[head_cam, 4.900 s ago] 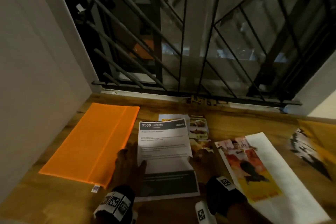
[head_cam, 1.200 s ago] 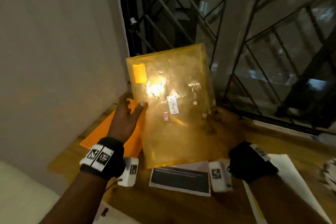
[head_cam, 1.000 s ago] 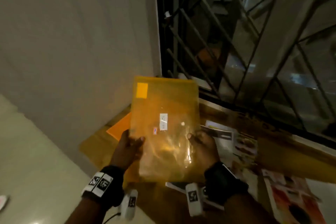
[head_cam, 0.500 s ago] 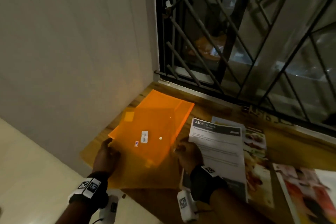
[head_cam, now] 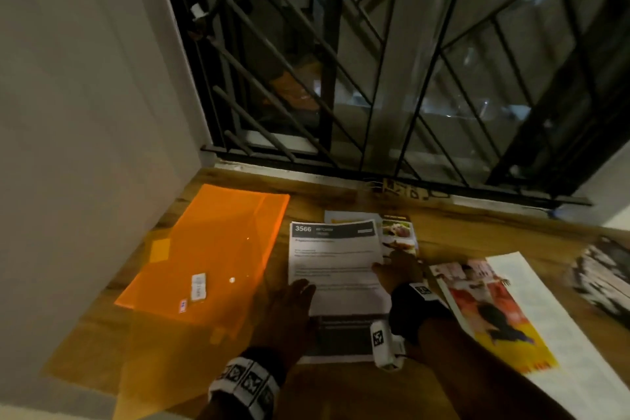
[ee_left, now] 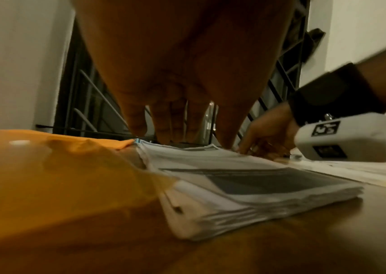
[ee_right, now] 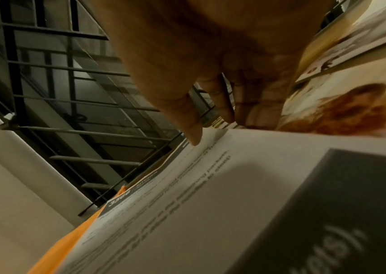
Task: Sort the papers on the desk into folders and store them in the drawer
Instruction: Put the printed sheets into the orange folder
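Observation:
A stack of printed papers (head_cam: 335,269) headed "3566" lies mid-desk. My left hand (head_cam: 300,286) rests on its left edge with fingers straight (ee_left: 175,129). My right hand (head_cam: 385,266) is at the right edge: its thumb (ee_right: 194,133) lies on the top sheet and the fingers (ee_right: 246,111) curl down past the edge, pinching it. An orange folder (head_cam: 218,242) lies flat to the left by the wall. A translucent yellow folder (head_cam: 163,351) overlaps its near end and hangs over the desk edge. No drawer is in view.
A food leaflet (head_cam: 397,232) pokes out from under the stack at the back right. A large colour magazine sheet (head_cam: 494,310) lies right of my right wrist, with black-and-white prints (head_cam: 603,276) beyond it. The window grille (head_cam: 375,78) and a wall (head_cam: 85,112) close the back and left.
A second ago both hands held the yellow folder upright. It now lies on the orange folder at the left. Both hands have moved right onto the paper stack.

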